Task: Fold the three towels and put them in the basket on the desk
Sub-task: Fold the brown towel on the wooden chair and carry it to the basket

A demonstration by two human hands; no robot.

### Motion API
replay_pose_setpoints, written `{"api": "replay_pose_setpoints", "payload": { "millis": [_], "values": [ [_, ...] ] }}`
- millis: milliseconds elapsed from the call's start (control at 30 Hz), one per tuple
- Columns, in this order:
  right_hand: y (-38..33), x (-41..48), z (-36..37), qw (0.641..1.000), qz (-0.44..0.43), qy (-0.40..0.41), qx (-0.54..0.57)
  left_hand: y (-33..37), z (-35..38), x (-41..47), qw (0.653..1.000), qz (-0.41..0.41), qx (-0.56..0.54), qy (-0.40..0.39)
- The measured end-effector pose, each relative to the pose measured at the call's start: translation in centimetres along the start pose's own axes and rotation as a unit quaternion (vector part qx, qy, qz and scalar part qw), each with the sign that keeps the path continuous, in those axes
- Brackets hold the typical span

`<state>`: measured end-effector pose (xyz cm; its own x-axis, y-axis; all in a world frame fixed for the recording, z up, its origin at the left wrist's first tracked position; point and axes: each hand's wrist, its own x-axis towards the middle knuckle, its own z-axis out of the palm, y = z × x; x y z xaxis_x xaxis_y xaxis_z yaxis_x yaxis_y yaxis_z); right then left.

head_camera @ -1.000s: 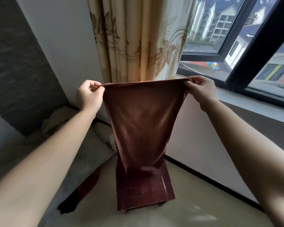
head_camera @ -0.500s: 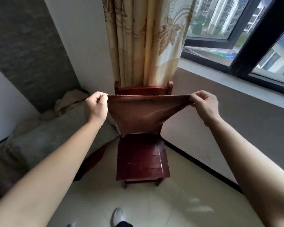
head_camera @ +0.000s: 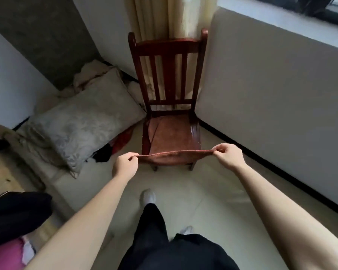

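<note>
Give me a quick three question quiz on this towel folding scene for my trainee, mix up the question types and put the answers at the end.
1. True or false: the brown towel lies across the seat of the wooden chair.
2. The left hand and right hand pinch which edge of the towel? A) the far edge B) the near edge C) neither
3. In a word: what grey soft thing lies to the left of the chair?

Key: 1 true; 2 B; 3 a pillow.
</note>
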<state>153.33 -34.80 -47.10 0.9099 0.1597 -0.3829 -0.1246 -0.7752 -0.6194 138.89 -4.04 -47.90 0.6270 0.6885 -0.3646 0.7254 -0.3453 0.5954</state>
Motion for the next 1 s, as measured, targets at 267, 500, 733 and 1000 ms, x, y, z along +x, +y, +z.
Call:
{"api": "replay_pose_setpoints", "payload": {
  "millis": [267,500,733,1000],
  "values": [
    [4.3,-1.6,2.4,0.994,0.050,-0.072,-0.064,-2.3,3.1,-1.3,0.995,-0.046,0.051,-0.073],
    [3.3,3.2,2.5,0.990,0.055,-0.093,-0.093,-0.8,4.6,2.4,0.992,-0.067,0.070,-0.078],
    [-0.6,14.7,4.7,0.991,0.034,-0.059,-0.112,1.0,6.5,13.6,0.991,-0.070,0.075,-0.089],
    [-2.0,31.1,12.3,0.988,0.032,-0.054,-0.144,0.0,13.0,30.1,0.989,-0.089,0.079,-0.084]
  ]
}}
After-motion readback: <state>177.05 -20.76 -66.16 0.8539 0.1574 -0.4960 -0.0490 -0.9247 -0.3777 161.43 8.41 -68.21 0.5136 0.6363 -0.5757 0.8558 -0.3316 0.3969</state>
